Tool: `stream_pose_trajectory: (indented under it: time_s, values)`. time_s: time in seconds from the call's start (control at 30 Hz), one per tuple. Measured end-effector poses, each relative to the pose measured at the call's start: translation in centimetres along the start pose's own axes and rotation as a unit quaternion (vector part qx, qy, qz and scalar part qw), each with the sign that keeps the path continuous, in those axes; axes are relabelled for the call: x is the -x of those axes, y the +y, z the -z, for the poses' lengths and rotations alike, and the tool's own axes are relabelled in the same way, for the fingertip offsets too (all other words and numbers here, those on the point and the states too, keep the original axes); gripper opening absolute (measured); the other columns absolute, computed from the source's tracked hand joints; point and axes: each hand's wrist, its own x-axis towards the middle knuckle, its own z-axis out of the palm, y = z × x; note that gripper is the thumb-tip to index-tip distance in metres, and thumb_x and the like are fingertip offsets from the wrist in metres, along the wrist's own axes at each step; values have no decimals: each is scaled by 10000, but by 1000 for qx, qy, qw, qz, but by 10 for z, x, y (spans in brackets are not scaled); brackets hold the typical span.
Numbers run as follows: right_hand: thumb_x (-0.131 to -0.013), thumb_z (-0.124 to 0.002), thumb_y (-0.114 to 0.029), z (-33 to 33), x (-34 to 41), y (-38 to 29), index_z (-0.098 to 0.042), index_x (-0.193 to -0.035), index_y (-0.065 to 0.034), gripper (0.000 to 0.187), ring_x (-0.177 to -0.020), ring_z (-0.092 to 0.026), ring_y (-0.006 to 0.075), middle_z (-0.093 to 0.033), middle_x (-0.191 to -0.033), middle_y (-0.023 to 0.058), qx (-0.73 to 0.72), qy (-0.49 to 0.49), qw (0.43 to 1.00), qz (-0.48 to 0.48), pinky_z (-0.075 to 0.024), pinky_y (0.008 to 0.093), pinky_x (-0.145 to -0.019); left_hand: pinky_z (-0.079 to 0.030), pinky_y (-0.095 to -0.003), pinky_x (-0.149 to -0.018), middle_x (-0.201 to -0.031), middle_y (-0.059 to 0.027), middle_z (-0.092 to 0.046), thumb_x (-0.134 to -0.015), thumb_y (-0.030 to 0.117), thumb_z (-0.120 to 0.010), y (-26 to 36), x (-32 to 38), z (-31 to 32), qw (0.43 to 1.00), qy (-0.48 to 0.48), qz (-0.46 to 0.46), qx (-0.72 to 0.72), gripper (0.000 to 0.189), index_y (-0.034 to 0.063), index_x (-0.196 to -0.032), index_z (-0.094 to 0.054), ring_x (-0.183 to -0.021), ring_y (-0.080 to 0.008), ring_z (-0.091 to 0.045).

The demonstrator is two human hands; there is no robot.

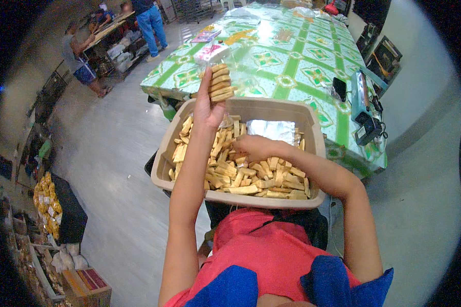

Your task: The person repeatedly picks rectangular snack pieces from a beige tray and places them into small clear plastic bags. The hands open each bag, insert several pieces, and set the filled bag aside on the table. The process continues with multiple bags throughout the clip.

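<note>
My left hand point(211, 110) holds up a clear plastic bag with a stack of yellowish snack sticks point(220, 83) in it, above the far left rim of a beige plastic tub point(238, 198). My right hand point(253, 148) reaches down into the loose snack sticks point(249, 180) heaped in that tub. Its fingertips are blurred and partly hidden among the sticks, so I cannot tell what they grip. Beside the right hand, a stack of clear plastic bags point(271, 131) lies on the heap.
A table with a green patterned cover point(268, 59) stands beyond the tub. At its right are a blue sealing machine point(361, 96), a black adapter point(368, 131) and a dark phone point(339, 89). People point(150, 28) work at far left. Bagged snacks point(48, 205) and a cardboard box point(87, 286) sit lower left.
</note>
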Motion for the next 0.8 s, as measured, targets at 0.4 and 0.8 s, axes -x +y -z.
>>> stream_pose_trajectory:
  time_s: [0.4, 0.8]
  values:
    - [-722, -664, -111, 10, 13, 28, -570, -836, -30, 168, -876, -558, 272, -584, -852, 101, 31, -3, 998, -51, -443, 375, -743, -524, -277, -652, -900, -35, -621, -841, 278, -640, 2, -5, 8, 1000, 18, -15, 2, 275, 76, -1016, -576, -772, -141, -605]
    - [-686, -643, -109, 10, 9, 16, -559, -751, -38, 129, -762, -577, 301, -586, -783, 119, 69, -69, 991, -93, -451, 395, -665, -526, -277, -657, -924, -36, -621, -822, 262, -665, 6, -8, 12, 999, 20, -18, 24, 279, 80, -1015, -580, -788, -138, -604]
